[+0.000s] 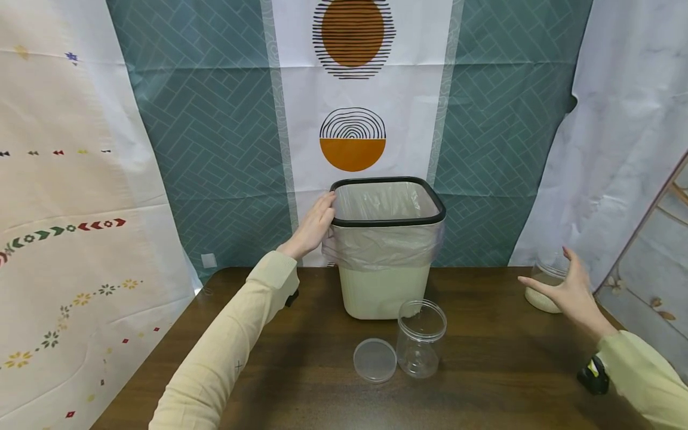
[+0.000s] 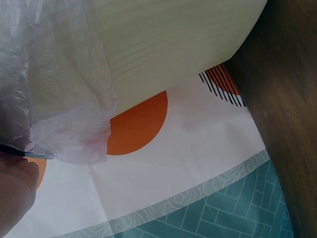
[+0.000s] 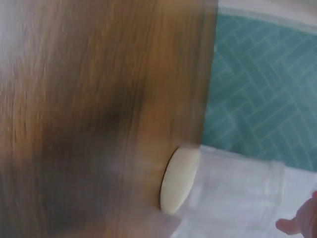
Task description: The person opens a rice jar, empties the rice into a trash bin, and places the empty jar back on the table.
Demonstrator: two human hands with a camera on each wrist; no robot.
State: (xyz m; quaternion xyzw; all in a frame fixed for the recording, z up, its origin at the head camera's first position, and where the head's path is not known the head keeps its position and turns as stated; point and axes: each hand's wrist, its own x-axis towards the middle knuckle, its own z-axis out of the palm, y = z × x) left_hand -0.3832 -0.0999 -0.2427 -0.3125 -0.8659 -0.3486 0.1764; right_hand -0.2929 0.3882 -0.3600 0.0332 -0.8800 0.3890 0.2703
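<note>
My left hand rests its extended fingers against the left side of a cream trash bin's black rim. A clear plastic bag lines the bin and folds down outside. In the left wrist view, part of the hand shows beside the rim and bag. My right hand, thumb and fingers spread wide, is by a clear jar with a pale layer at its bottom; whether it touches is unclear. The right wrist view is blurred, showing that jar and fingertips at the edge.
A clear open jar stands in front of the bin, with a round translucent lid lying left of it. All are on a dark brown wooden table. Patterned cloths hang behind and at the sides.
</note>
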